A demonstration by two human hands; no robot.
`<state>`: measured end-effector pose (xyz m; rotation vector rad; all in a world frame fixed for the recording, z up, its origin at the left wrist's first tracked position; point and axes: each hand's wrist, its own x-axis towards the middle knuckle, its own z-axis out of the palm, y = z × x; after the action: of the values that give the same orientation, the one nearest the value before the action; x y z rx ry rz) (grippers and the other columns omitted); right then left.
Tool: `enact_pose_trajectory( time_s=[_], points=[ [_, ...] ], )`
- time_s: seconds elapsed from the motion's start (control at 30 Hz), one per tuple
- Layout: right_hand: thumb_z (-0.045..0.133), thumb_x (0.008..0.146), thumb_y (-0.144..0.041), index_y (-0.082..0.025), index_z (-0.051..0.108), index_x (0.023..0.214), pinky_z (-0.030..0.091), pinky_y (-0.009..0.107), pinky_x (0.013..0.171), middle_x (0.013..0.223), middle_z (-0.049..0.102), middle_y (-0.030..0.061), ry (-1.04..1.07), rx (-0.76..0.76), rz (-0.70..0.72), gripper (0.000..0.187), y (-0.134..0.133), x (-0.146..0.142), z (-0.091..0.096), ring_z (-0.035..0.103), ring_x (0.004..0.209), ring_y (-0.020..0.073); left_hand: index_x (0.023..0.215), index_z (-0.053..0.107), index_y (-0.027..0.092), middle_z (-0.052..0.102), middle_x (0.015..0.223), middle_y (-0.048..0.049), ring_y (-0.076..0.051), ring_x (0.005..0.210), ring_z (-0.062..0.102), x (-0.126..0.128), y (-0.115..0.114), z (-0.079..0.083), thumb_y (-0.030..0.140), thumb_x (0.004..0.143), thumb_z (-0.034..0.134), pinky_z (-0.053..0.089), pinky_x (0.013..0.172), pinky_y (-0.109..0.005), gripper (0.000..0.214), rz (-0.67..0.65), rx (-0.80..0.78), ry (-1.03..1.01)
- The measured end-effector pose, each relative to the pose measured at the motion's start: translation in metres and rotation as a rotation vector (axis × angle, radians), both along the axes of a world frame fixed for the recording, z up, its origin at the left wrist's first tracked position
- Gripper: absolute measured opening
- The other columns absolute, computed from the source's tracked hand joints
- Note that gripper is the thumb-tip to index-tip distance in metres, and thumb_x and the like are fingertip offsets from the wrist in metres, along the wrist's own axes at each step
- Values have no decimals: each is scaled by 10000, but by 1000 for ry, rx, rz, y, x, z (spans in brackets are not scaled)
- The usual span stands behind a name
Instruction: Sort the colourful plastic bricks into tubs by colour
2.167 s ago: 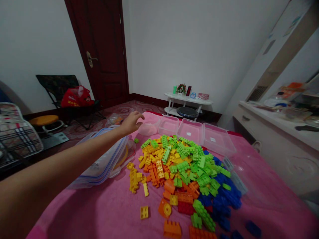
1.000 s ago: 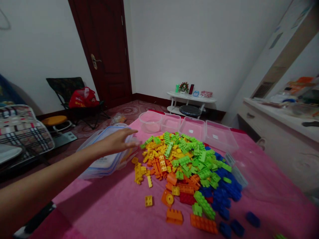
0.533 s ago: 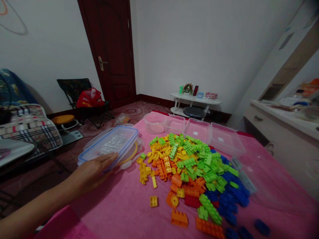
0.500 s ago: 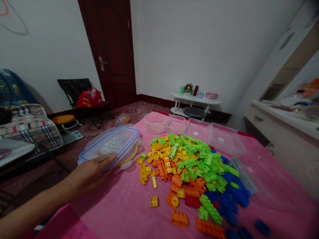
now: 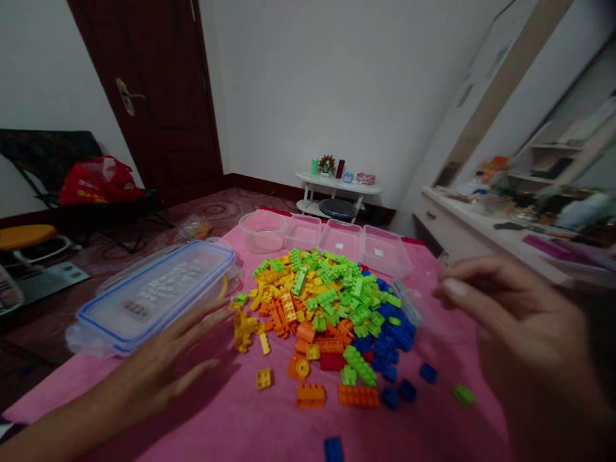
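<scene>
A large heap of toy building bricks in green, yellow, orange, red and blue lies on a pink cloth. My left hand hovers open at the heap's left side, fingers spread, nearest to some yellow bricks. Just beyond it is a stack of clear plastic lids, the top one edged in blue. On the right my right hand is raised above the cloth, slightly blurred, with thumb and forefinger pinched together. Whatever may be between them is hidden. A loose green brick lies to its lower left.
Behind the heap stand a round clear tub and several rectangular clear boxes, including one at the right end. A cluttered dresser borders the right side. A white side table stands by the far wall.
The view has turned right. My left hand has come off the lids and spread its fingers near the bricks. My right hand has entered from the right.
</scene>
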<state>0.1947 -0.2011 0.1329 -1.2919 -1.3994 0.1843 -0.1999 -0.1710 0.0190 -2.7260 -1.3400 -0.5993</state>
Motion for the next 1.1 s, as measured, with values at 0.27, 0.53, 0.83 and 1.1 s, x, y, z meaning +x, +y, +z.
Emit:
enact_pose_trajectory(
  time_s=[0.27,0.53,0.83,1.1],
  points=[
    [579,746,-480,-259,641,1049,458,441,952,1189,609,82,-347,-417,-173,380,-36,73,-138,549,1120,290,1448,288,275,348,1487,-68,-287,1348,346,63,62,-6,531,849,482,311,1103,-452,680,45,-96,-271],
    [505,809,-519,-206,378,1388,394,431,1041,1393,461,110,-102,-512,-147,670,-17,52,-168,456,1263,265,1372,419,161,466,1386,-135,-282,1286,421,116,128,-18,638,849,373,307,1085,-452,710,225,-243,-388],
    [508,832,-506,-201,314,1429,335,400,1079,1444,398,84,79,-404,-32,699,30,7,-169,386,1316,246,1288,524,228,562,1297,-88,-263,1232,474,122,129,-35,592,875,373,329,1060,-446,571,226,-189,-498],
    [556,825,-365,-213,432,1330,270,435,1113,1375,442,84,81,-178,39,542,74,-80,-134,384,1296,241,1339,478,207,466,1409,-61,-196,1326,385,115,127,-34,560,922,259,259,1135,-400,589,137,-330,-906]
  ],
)
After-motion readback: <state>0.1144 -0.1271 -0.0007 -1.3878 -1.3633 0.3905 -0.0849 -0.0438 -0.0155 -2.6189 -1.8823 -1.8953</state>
